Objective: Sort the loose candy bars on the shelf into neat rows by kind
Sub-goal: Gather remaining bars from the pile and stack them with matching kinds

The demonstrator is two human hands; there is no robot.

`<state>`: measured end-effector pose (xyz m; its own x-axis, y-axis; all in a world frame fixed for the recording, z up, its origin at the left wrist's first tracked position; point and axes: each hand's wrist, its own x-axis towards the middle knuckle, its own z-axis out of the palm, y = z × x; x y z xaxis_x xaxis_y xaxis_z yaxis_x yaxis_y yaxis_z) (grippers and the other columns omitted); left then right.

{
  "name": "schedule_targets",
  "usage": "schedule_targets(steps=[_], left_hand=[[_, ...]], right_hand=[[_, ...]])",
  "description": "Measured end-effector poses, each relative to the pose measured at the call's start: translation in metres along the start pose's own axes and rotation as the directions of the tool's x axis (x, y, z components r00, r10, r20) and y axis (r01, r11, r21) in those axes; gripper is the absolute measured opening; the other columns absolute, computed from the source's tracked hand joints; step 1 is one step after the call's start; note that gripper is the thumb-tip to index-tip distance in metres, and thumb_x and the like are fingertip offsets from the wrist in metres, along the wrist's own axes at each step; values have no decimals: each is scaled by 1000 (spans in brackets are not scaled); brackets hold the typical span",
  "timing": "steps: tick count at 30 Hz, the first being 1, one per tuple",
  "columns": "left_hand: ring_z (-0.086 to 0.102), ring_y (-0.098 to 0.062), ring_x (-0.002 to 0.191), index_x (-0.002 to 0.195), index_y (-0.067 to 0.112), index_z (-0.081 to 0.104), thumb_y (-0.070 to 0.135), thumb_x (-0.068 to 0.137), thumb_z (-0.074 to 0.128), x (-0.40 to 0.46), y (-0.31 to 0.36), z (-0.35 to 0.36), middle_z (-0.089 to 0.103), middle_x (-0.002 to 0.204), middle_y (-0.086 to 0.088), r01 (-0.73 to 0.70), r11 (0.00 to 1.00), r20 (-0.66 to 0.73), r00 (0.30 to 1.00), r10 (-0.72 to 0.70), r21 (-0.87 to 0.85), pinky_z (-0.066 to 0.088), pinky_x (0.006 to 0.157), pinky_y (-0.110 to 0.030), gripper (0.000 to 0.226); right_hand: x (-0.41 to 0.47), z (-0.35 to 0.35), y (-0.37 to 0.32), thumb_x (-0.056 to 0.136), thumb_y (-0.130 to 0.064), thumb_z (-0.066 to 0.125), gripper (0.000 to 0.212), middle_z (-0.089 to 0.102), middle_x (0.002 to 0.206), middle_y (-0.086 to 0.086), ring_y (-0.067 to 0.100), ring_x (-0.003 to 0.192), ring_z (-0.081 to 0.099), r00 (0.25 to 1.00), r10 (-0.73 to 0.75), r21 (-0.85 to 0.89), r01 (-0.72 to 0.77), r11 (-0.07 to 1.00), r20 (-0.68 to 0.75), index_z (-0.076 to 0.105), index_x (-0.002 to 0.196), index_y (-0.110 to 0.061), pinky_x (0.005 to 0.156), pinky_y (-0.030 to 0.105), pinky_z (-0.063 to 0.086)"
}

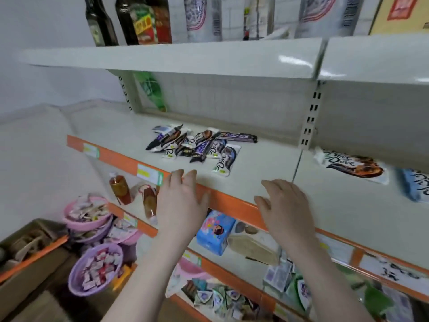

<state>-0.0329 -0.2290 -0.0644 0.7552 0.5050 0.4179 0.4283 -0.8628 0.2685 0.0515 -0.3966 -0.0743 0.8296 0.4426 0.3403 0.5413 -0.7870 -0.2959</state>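
- Candy bars (199,145): one mixed heap, Dove and Snickers wrappers overlapping, mid-shelf toward the back edge; no rows formed.
- Shelf (255,177): bare along the front edge.
- Left hand (183,201), right hand (284,205): fingers spread, holding nothing, at the front edge.
- Progress: judged unstarted; all sorting remains.

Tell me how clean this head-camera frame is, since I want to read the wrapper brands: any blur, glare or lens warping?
Head view: wide-angle lens bows the upper shelf and orange shelf edge; glare streaks the upper shelf at right; the bottles above are smeared; both the left hand and right hand look soft; Dove and Snickers lettering in the candy pile remains readable.
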Motion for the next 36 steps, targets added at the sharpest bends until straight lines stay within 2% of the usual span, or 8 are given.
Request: schedule_targets(steps=[6,10,13,17,23,26,31,36], left_hand=[[35,-31,129,139,11,40,42,88,52,93,-53,22,45,136,-17,15,1000,33,999,-15,26,24,108,-35,61],[40,-34,125,132,4,45,48,87,53,150,-89,31,50,129,-20,47,999,17,999,-47,20,26,109,-39,64],[38,-35,127,134,4,41,59,84,49,182,-112,43,49,130,-20,47,995,100,993,-55,84,24,110,-40,74],[44,-38,119,130,2,40,74,77,40,210,-133,59,52,125,-22,100,990,250,960,-123,104,34,103,-43,90],[50,-36,115,124,1,44,83,72,32,240,-140,70,54,122,-20,172,985,403,902,-152,-14,40,95,-43,99],[50,-36,112,122,-1,47,79,76,33,246,-144,71,55,120,-20,108,992,380,917,-124,62,41,92,-41,94],[47,-35,111,121,0,45,59,88,38,239,-143,73,51,122,-20,9,994,371,927,-50,112,40,89,-40,68],[47,-31,112,118,3,47,43,93,36,222,-132,66,52,121,-15,-134,982,332,940,83,135,41,91,-40,49]], right_hand=[[86,44,-39,92,-33,46,37,56,120,5,24,113,48,999,41,44,-42,998,23,51,124,-17,96,35,36],[131,59,-67,93,-34,43,38,55,118,6,25,108,49,998,59,27,-60,998,38,50,125,-16,90,36,40],[150,71,-86,94,-36,40,39,54,119,7,25,109,48,993,86,-8,-86,996,76,47,127,-16,88,37,41],[160,89,-104,95,-33,37,35,53,119,9,27,108,49,983,165,-66,-160,985,85,46,123,-14,87,37,43],[163,103,-114,88,-16,48,33,54,119,12,28,107,50,961,275,-97,-272,957,13,51,120,-12,90,35,42],[163,103,-119,81,-11,54,41,54,118,16,33,106,49,938,347,-73,-347,935,-19,51,122,-9,89,36,41],[157,100,-119,87,-32,53,40,56,116,22,38,109,49,819,569,-183,-571,800,-72,50,116,-4,86,42,40],[153,100,-116,90,-20,47,32,59,112,21,38,105,49,839,538,-177,-543,821,-78,48,119,-6,82,39,40]])
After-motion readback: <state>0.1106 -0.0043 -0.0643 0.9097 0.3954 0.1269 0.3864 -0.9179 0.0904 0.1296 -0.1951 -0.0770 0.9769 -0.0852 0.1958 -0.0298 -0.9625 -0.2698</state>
